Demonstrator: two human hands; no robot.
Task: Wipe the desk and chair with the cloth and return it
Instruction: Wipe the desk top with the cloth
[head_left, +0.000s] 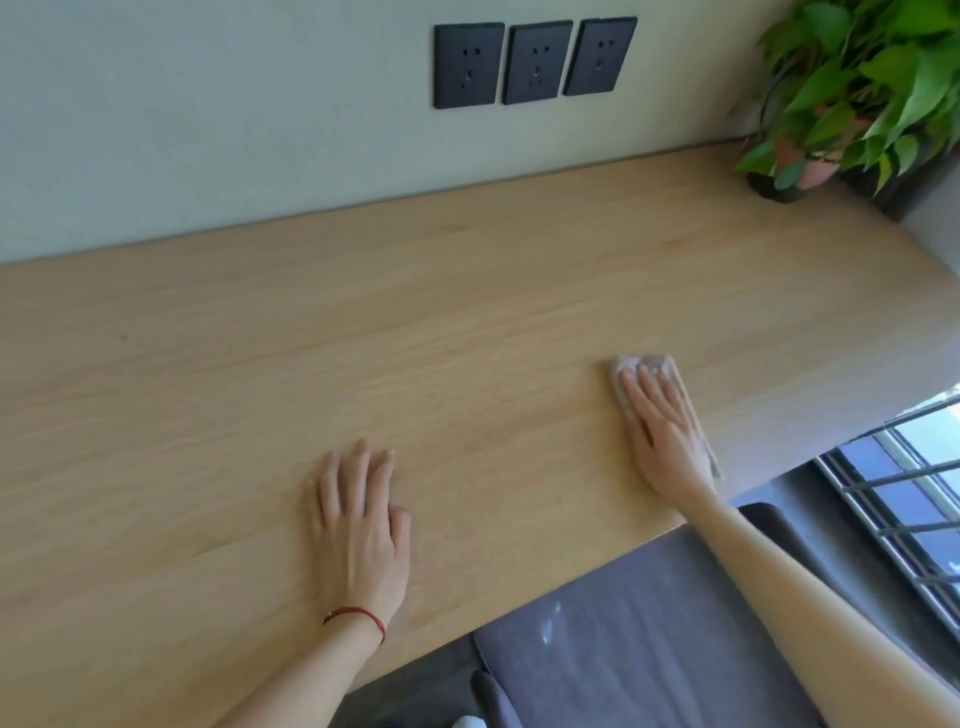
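A light wooden desk (363, 322) fills most of the view. My right hand (662, 431) lies flat on a pale grey-pink cloth (644, 364), pressing it onto the desk at the right; the cloth sticks out past the fingertips and along the hand's right side. My left hand (361, 519) rests palm down on the bare desk near the front edge, fingers apart, holding nothing; a red string is tied around its wrist. The grey upholstered chair (649, 639) stands below the desk's front edge, with a few white specks on its seat.
A potted green plant (852, 98) stands at the desk's far right corner. Three black wall sockets (535, 62) sit above the desk. A window with metal bars (914, 499) is at the right, beyond the desk's end.
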